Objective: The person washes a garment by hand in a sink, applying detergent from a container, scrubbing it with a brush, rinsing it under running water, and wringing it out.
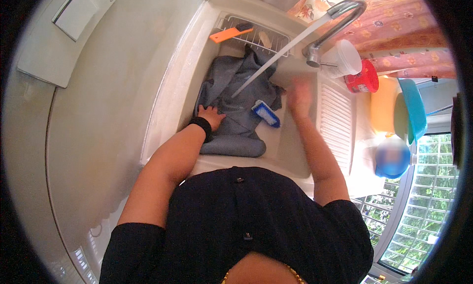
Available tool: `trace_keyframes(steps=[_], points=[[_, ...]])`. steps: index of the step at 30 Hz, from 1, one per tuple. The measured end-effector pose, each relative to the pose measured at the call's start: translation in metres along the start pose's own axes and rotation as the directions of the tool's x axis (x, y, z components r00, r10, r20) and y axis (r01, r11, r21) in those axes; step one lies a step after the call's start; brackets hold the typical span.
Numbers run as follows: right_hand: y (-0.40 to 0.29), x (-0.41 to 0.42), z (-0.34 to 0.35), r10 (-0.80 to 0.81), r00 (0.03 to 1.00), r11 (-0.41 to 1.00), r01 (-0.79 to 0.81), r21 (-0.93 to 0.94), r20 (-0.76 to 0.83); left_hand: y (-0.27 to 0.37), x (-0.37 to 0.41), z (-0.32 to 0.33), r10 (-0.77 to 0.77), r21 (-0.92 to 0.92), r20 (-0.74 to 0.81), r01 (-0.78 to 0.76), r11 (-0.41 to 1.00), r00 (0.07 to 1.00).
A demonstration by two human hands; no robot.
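Observation:
Wet grey fabric (236,80) lies bunched in a deep cream sink (295,147), its near end folded into a thick roll. Water runs from the curved chrome faucet (314,55) onto the cloth. My left hand (211,117), with a black band at the wrist, rests spread on the left side of the fabric. A blue scrub brush with white parts (266,114) lies on the fabric's right edge. My right hand (300,95) is blurred near the sink's right wall, right of the fabric; its fingers cannot be made out clearly.
At the sink's far end a white wire rack (275,36) bears an orange-handled brush (232,33) and a small beige piece (264,39). Right of the sink are a ribbed drainboard (334,125), a white bucket (342,58), a red tub (364,77) and a teal basin (415,110).

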State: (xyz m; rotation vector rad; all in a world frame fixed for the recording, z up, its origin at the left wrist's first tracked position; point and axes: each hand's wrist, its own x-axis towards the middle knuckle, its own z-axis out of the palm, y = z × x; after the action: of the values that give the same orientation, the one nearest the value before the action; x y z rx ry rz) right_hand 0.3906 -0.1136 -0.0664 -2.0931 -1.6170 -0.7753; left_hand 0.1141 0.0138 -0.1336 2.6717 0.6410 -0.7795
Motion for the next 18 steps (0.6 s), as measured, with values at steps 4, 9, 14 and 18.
trace_keyframes(steps=[4, 9, 14, 18], points=[[-0.036, -0.079, 0.068, 0.273, 0.687, 0.91, -0.411, 0.05, 0.673, 0.0, 0.001, 0.004, 0.028, 0.039, 0.014, -0.029, 0.999, 1.0], [-0.078, -0.058, 0.018, 0.064, 0.547, 0.992, -0.126, 0.007, 0.835, 0.016, -0.012, -0.022, 0.074, 0.031, 0.194, -0.081, 0.996, 0.978], [-0.082, -0.081, 0.032, 0.281, 0.487, 0.817, -0.573, 0.06, 0.827, 0.033, 0.0, -0.017, 0.33, -0.468, 0.356, -0.139, 0.873, 0.874], [-0.108, -0.089, 0.028, -0.072, 0.769, 0.927, -0.182, 0.327, 0.635, 0.045, -0.032, -0.032, 0.531, -0.389, 0.259, -0.416, 0.822, 0.807]])
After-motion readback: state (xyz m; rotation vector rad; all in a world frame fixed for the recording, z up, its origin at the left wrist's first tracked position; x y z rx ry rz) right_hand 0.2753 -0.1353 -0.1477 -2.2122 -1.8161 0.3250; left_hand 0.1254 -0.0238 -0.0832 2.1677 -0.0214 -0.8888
